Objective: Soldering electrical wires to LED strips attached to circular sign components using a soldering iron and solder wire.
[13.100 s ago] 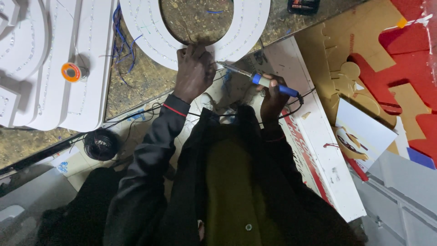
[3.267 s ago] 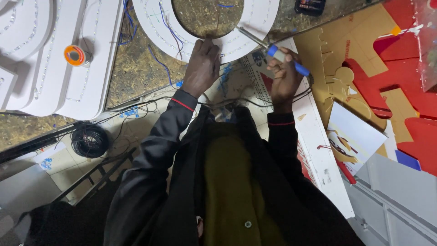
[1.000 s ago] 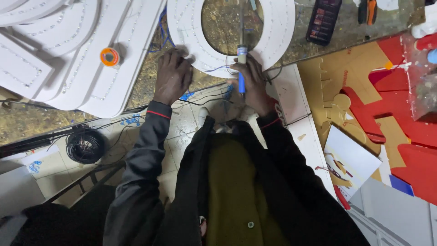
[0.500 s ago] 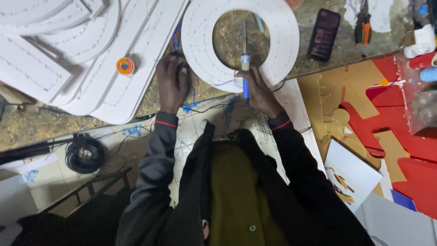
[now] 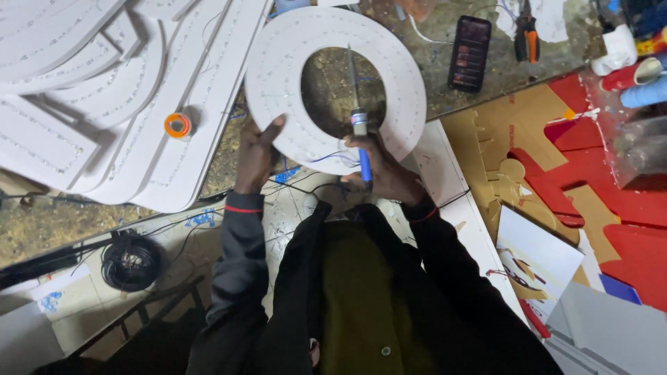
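Head view, looking down on person at bench [image 5: 229, 149]. White ring panel [image 5: 278, 76] sits upper centre of frame, w/ round hole in middle showing speckled bench top thru it; rows of tiny dots run round its face. Left hand [image 5: 256, 154] grips ring's lower-left outer edge, thumb on top face, fingers curled under. Right hand [image 5: 383, 173] closed round blue handle of soldering iron [image 5: 359, 128], just below ring's lower rim; iron points up-frame, metal shaft across the hole, tip near hole's upper edge. Thin blue & white wires [image 5: 326, 158] lie on ring's lower part betw. the two hands.

Left of ring: stack of white cut panels [image 5: 104, 90] fills upper left. Orange solder spool [image 5: 177, 126] sits on one of them, near left hand but not touching. Black phone [image 5: 470, 53] upper right of ring, orange-handled pliers [image 5: 526, 38] just beside it. Black wire coil [image 5: 130, 261] lower left. Red & brown cut boards [image 5: 590, 180] at right side. Both sleeves dark w/ red cuff line.
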